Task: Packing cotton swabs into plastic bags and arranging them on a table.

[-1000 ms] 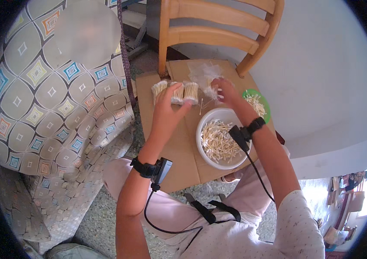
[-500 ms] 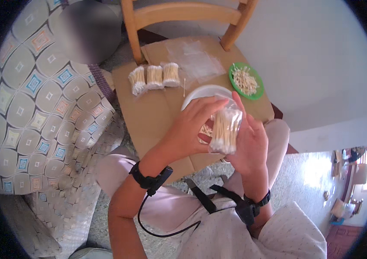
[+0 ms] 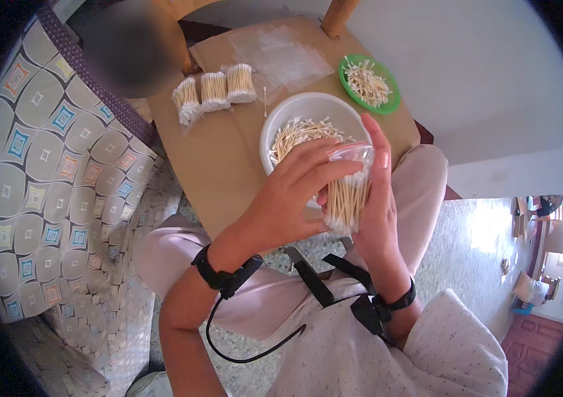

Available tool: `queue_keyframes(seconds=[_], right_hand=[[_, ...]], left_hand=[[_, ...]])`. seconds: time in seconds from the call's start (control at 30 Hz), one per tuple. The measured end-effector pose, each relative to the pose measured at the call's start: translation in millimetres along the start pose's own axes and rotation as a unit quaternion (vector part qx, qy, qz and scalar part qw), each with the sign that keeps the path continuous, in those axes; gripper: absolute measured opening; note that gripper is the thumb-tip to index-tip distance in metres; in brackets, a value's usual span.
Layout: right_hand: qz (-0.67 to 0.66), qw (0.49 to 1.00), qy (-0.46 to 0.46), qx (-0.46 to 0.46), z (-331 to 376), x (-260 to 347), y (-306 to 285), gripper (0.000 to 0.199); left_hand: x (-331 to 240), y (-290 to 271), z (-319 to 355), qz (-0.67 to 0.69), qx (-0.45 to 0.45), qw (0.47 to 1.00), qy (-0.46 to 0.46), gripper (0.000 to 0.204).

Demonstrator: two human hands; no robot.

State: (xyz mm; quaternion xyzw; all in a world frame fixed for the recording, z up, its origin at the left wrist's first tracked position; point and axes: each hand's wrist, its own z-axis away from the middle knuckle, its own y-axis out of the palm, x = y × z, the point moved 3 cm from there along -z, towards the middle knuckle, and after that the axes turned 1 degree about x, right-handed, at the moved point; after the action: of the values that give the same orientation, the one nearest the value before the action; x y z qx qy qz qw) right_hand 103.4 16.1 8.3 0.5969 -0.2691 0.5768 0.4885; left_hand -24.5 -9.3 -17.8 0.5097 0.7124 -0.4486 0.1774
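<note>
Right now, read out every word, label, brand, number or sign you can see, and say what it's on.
None readable: no lettering shows on the held swab bag, three filled bags, white bowl or green bowl.
Anything on the distant things at right is too small to read.

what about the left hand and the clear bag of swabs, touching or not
Touching: the head view shows the left hand curled over the bag of swabs, gripping it.
</note>
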Motion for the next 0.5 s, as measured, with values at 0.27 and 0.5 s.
queue_keyframes(seconds=[0.27,0.5], right_hand=[[0.065,0.996,-0.069,-0.007,2,8,8,0.055],[0.128,0.989,-0.062,-0.028,0,3,8,0.066]], left_hand=[[-10,-1,-3,0.052,-0.047,0.998,0.003,0.079],[-2,0,2,-0.007,-0.038,0.998,0.049,0.073]])
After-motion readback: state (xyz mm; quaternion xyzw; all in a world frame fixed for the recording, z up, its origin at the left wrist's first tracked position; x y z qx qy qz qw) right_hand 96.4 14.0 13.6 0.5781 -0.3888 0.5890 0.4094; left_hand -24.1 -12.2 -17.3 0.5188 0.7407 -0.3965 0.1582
